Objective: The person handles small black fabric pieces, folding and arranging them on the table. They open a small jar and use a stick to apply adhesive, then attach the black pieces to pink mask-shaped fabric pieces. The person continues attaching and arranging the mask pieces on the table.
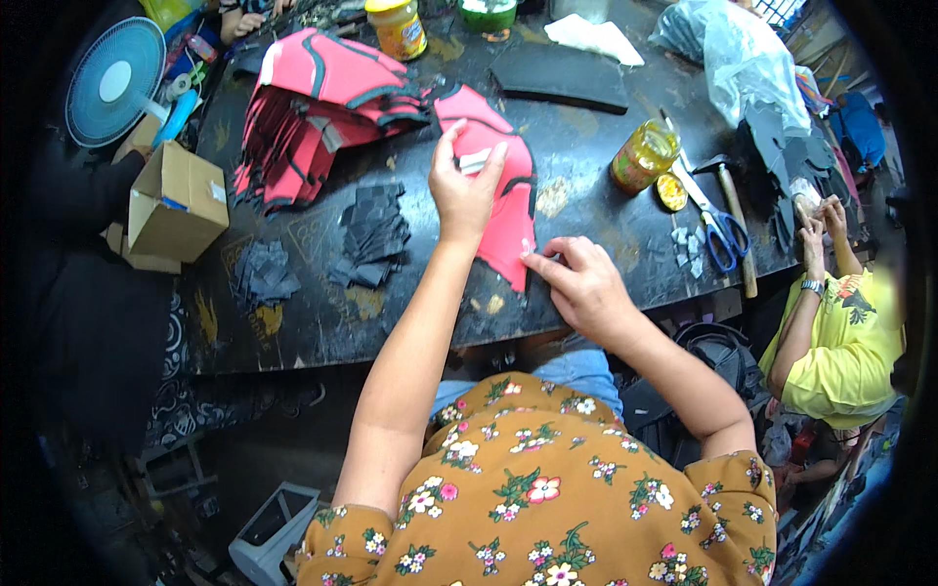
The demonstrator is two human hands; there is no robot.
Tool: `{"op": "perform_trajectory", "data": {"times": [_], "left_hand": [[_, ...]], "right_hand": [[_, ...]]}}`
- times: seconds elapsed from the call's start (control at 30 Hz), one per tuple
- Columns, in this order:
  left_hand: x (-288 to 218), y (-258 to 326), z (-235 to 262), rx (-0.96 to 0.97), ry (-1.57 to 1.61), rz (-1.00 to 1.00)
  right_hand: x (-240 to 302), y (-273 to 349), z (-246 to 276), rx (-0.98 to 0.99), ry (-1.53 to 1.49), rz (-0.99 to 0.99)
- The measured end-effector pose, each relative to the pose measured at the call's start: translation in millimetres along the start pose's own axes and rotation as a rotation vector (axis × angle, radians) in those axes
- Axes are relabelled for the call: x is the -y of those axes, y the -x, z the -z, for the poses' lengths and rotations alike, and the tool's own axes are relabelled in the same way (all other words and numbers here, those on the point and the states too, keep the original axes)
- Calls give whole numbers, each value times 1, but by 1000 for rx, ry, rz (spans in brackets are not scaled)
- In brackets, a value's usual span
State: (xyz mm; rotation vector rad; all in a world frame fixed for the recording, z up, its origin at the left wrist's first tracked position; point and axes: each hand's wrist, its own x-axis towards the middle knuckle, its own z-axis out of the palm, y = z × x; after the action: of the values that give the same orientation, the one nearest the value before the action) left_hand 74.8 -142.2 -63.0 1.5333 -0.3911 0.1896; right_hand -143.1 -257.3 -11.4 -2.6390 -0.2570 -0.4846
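Observation:
A pink piece with black edging (506,210) lies flat on the dark table in front of me. My left hand (462,195) is over its left edge, fingers curled around a small white strip or bundle of strips (475,162). At the piece's lower right tip, my right hand (586,289) has its thumb and forefinger pressed together beside a small white mark (527,245). What those fingertips hold, if anything, is hidden. A tall pile of similar pink pieces (337,73) stands to the left of my left hand.
Black rectangular pieces (371,234) and grey ones (266,273) are heaped at left. To the right are a glass jar (645,156), blue-handled scissors (725,240) and a hammer (740,230). A black slab (559,78) lies behind. A person in yellow (840,337) works at right.

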Motion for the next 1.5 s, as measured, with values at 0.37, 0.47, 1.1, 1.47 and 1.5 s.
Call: {"op": "perform_trajectory", "data": {"times": [0.37,0.47,1.1,1.47,1.5], "left_hand": [[-79,-62,-24,207,417,-44],[-84,-122,-90,270,664,-157],[-66,-140,99,-620,-421,-385],[-121,-151,165,-148,376,-13],[-140,-143,165,22,420,-102]], "right_hand": [[-25,19,14,-227,-379,-237],[-24,19,12,-196,-415,-264],[-17,18,7,-190,-328,-301],[-69,-11,123,-479,333,-199],[-77,-20,140,-397,432,-176]]}}
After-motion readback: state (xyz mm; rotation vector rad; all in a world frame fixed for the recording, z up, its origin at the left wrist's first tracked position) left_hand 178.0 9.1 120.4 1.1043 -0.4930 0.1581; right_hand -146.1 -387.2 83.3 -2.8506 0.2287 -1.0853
